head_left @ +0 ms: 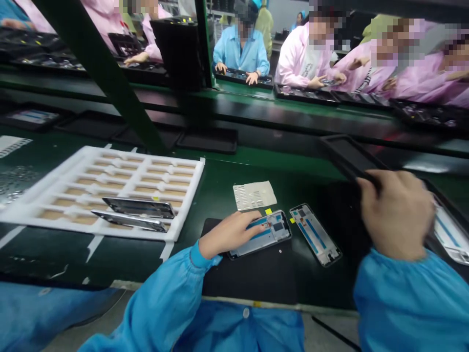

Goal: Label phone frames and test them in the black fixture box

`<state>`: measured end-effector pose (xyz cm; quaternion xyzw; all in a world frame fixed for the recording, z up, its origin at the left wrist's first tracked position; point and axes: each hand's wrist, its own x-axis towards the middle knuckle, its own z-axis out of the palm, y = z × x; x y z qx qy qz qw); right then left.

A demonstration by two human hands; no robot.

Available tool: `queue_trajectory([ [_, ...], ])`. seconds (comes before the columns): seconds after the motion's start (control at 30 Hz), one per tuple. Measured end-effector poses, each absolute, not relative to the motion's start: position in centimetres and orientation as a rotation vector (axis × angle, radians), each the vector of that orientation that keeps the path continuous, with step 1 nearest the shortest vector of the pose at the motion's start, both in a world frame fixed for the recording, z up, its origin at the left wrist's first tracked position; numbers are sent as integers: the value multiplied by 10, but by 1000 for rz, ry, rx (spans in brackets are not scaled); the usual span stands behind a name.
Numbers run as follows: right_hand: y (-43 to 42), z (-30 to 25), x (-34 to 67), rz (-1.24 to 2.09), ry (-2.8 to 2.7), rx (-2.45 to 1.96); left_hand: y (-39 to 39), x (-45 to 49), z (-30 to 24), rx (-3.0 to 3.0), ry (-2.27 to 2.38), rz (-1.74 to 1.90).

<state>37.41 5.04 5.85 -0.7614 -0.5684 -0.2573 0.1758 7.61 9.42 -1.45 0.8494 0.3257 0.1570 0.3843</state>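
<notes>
My left hand (234, 233) is closed around the upper edge of a phone frame (273, 234), with one digit lying across its inner face. Grey metal, blue strips and a yellow tab show on this frame, which is over a black mat (252, 278). To its right a second phone frame (315, 235) lies face up on the green bench. My right hand (397, 212), smeared by motion, grips a black tray (353, 154) that is tilted up; its fingertips are partly hidden. Another phone frame (452, 232) lies in a dark tray at the right edge.
Left stands a white slotted rack (190, 195) with two phone frames (139, 208) in it. A cream sticker sheet (254, 194) lies behind the mat. Black trays (207, 140) line the back beside a slanted green post (106, 83). Co-workers (240, 49) sit across the line.
</notes>
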Motion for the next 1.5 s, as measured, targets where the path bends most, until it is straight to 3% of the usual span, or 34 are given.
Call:
queue_trajectory([
  [0.2,207,-13,331,-329,-1932,-1862,107,79,-36,2187,813,316],
  [0.33,250,-57,313,-161,-2050,-1734,111,78,-43,2169,839,207],
  [0.77,160,-52,306,506,-2320,-1448,110,75,-59,2217,846,259],
  [1.23,164,-66,291,502,-2390,-1390,116,71,-59,2199,773,211],
  [1.5,158,-74,291,557,-1811,-1448,116,71,-60,2200,775,198],
])
